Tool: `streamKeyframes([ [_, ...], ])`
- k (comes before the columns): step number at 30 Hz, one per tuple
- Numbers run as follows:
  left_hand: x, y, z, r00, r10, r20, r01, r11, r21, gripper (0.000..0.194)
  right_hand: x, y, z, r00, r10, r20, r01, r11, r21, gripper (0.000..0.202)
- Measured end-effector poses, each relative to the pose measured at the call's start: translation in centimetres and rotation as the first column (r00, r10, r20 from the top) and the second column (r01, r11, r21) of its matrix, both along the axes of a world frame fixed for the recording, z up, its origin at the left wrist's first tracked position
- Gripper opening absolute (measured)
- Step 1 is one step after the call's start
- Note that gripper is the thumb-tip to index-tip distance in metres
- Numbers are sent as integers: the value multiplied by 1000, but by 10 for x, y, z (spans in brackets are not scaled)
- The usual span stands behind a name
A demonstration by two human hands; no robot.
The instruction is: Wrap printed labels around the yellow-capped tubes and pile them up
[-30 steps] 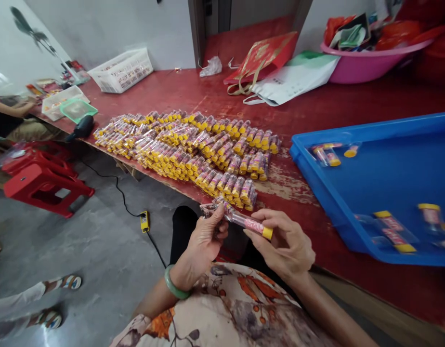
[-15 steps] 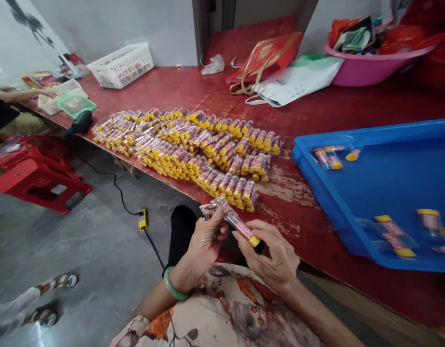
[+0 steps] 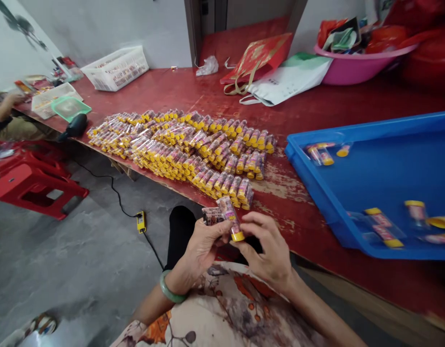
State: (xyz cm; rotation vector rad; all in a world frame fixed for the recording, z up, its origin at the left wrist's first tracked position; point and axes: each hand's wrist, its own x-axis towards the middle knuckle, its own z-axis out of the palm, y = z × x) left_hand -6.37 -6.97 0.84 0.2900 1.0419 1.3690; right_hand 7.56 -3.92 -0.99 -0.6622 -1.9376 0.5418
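The left hand's fingers [image 3: 219,228] pinch a yellow-capped tube [image 3: 229,219] over the worktop's [image 3: 283,212] near edge; the right hand's fingers [image 3: 252,241] curl at its cap. Piled tubes [image 3: 179,149] lie just beyond.

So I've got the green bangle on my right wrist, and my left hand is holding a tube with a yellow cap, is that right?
Not quite: the head view shows the green bangle on your left wrist, not your right. Your left hand is indeed holding a tube with a yellow cap.
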Motion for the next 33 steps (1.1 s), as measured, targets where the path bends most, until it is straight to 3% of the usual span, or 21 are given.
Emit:
streamKeyframes([
  [4, 2, -5, -5, 996, -86, -25, 85, 996, -35, 31, 4, 5, 5, 987, -18, -162, -29, 959, -283, 32],
  [10, 5, -10, -12, 991, -127, -52, 126, 992, -27, 30, 2, 4, 11, 980, -20, -198, -58, 924, -379, 31],
  [22, 2, -6, -5, 986, -159, -48, 159, 987, 5, 30, 12, 1, 12, 993, 33, -111, -63, 957, -284, 24],
  [27, 3, -5, -5, 988, -152, -30, 152, 988, 21, 30, 10, -1, 11, 998, -45, -51, 41, 996, -81, 27],
  [30, 3, -6, -5, 987, -157, -16, 157, 988, 1, 30, 8, -3, 8, 996, -91, -9, 91, 994, 66, 30],
  [33, 4, -8, -6, 987, -159, -8, 159, 987, 1, 30, 7, -5, 4, 992, -123, 27, 118, 985, 125, 29],
])
